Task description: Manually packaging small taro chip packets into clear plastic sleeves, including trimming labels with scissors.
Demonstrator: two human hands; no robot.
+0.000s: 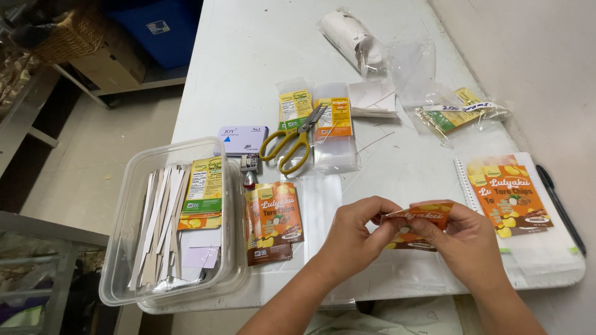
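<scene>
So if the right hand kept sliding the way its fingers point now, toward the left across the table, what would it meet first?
The right hand would first meet the left hand, pinching the same orange printed label. Past that, probably the orange snack labels lying flat on the white table; depth is unclear.
</scene>
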